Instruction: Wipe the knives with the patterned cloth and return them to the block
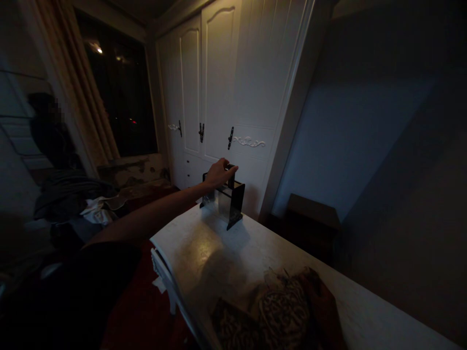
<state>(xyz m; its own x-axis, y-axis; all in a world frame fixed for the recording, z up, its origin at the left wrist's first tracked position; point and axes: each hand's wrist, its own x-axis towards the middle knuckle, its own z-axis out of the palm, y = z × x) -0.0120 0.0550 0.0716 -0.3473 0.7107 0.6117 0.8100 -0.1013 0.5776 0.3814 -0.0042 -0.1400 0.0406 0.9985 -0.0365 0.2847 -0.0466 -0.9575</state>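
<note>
My left hand (220,173) reaches far forward with the arm stretched out. Its fingers are closed round the top bar of a small black stand (229,201) with a clear panel. The stand is upright at the far end of a white table (204,253). My right hand (323,301) shows only as a dark reddish shape at the near end of the table. It rests on or against a patterned cloth (280,311). The dim light hides its fingers.
White wardrobe doors (219,97) with dark handles stand right behind the table. A dark window (120,92) with a curtain is at the left, with piled clothes (73,199) and another person's dark figure (47,131) below and beside it. A bare wall runs along the right.
</note>
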